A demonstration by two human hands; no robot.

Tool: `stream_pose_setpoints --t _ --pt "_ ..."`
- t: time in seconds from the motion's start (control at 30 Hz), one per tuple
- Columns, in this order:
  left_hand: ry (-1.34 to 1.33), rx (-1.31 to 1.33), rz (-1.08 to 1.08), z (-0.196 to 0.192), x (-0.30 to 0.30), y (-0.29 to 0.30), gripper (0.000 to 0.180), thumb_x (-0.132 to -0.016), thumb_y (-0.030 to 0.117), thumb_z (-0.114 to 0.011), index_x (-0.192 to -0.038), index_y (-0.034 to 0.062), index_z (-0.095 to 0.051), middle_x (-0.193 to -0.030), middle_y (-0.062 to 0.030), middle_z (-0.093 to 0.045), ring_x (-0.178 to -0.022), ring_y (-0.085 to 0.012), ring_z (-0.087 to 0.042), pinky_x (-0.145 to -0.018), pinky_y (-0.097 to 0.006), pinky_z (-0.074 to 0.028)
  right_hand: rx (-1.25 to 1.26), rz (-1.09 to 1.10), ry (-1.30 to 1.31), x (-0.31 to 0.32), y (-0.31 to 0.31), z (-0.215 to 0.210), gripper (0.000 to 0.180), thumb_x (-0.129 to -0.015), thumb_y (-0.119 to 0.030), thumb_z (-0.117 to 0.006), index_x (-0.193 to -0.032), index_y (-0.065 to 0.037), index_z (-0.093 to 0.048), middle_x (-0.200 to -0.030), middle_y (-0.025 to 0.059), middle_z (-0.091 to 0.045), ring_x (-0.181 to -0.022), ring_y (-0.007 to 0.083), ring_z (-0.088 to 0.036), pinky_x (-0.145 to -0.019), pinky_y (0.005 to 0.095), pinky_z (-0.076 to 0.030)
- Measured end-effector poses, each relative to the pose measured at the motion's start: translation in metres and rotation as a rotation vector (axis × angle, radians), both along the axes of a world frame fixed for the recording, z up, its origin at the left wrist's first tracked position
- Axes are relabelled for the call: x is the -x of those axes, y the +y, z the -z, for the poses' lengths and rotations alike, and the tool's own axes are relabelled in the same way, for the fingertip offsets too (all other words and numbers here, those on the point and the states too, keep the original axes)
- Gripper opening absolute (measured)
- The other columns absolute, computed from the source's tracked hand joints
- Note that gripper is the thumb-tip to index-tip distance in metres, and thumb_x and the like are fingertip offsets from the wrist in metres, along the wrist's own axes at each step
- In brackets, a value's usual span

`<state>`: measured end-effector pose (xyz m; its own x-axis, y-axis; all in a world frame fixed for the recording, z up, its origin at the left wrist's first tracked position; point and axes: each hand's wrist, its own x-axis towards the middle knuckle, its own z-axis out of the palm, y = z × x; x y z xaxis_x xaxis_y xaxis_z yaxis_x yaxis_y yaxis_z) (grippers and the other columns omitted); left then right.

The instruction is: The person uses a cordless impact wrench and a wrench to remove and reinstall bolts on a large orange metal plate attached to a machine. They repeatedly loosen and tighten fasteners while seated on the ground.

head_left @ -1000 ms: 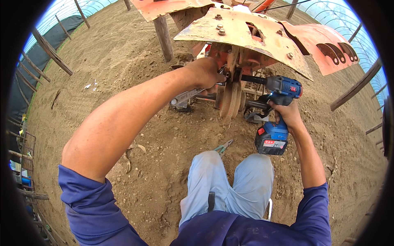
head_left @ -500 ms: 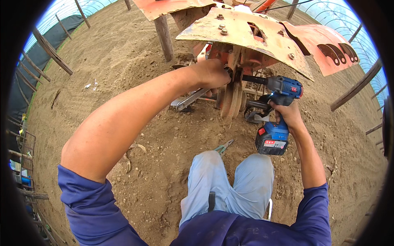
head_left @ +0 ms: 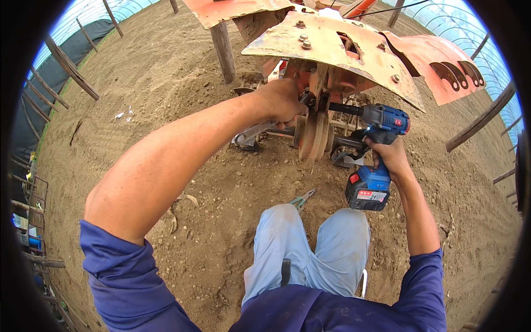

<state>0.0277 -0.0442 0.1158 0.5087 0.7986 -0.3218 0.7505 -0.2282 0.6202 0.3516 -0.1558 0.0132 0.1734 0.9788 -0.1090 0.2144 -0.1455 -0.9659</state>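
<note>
My right hand [head_left: 389,156] grips the handle of a blue and black cordless impact wrench [head_left: 381,117], its small lamp lit. The tool's dark extended nose points left, against the upright metal center plate [head_left: 314,130] of an orange soil-tilling machine [head_left: 332,47]. On the other side of that plate, my left hand [head_left: 285,102] is closed around a silver wrench [head_left: 251,134], whose blurred shank slants down and left. My left fingertips are by a dark fitting on the plate; the wrench's far jaw is hidden behind my hand.
Green-handled pliers [head_left: 302,199] lie on the loose soil before my knees. The machine's bent, rusty guard plates overhang my hands, with bolts on top. Dark tines [head_left: 345,157] sit low beside the plate. Wooden posts [head_left: 223,52] stand around under a plastic-covered tunnel frame.
The silver wrench has shifted slightly and now looks blurred. Both hands stay at the plate, and the impact wrench keeps nearly the same place. The whole view has shifted a little.
</note>
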Motion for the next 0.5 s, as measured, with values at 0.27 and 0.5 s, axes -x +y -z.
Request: stream_pose_setpoints --t 0.27,0.5 --pt "-0.008 0.02 -0.005 0.005 -0.003 0.004 0.031 -0.1 0.022 -0.073 -0.109 -0.0082 -0.069 -0.074 -0.0111 -0.071 -0.054 -0.0181 -0.067 -0.052 -0.034 -0.055 0.004 -0.003 0.007 0.0 0.0 0.001 0.019 -0.093 -0.006 -0.082 -0.095 -0.003 -0.064 -0.063 0.0009 -0.06 -0.044 0.0123 -0.055 -0.042 0.0286 -0.043" --pt "0.084 -0.029 0.104 -0.007 -0.001 0.0 0.031 -0.099 0.021 -0.072 -0.108 -0.0088 -0.072 -0.074 -0.0123 -0.074 -0.057 -0.0186 -0.07 -0.055 -0.033 -0.057 -0.021 -0.011 -0.021 0.001 0.0 0.002 0.016 -0.094 -0.01 -0.081 -0.095 -0.005 -0.065 -0.063 0.0001 -0.06 -0.045 0.0112 -0.054 -0.041 0.0277 -0.042"
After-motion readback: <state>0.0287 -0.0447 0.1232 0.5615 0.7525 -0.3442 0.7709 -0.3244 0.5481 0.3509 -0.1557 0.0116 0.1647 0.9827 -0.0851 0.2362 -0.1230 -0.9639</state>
